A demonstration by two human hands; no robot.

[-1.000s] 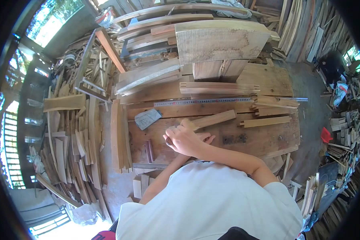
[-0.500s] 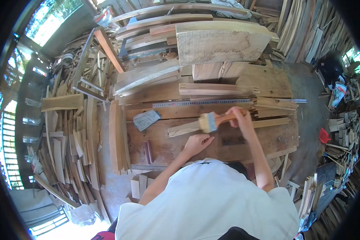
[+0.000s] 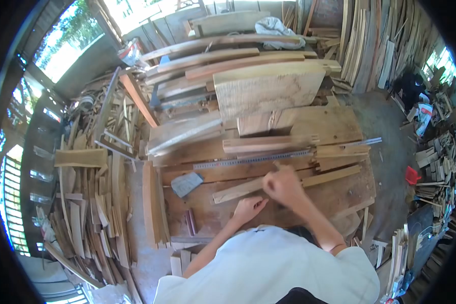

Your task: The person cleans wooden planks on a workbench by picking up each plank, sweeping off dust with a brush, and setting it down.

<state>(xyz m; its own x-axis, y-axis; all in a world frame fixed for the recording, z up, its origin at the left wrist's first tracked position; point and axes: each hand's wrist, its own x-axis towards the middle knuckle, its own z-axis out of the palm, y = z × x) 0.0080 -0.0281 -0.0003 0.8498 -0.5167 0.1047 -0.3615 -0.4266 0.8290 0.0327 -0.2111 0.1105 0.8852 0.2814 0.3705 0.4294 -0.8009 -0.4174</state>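
The left hand [image 3: 250, 209] curls beside a stick [image 3: 237, 191] on the desk [image 3: 339, 193]; the right hand [image 3: 283, 186] is blurred. Whether either grasps anything, I cannot tell.

Unreadable marks, perhaps numbers, on ruler [image 3: 253, 160]

Scrap wood [image 3: 78, 218] crowds the left, tall boards [image 3: 361, 48] stand upper right, and there's a red object [image 3: 412, 176] far right!
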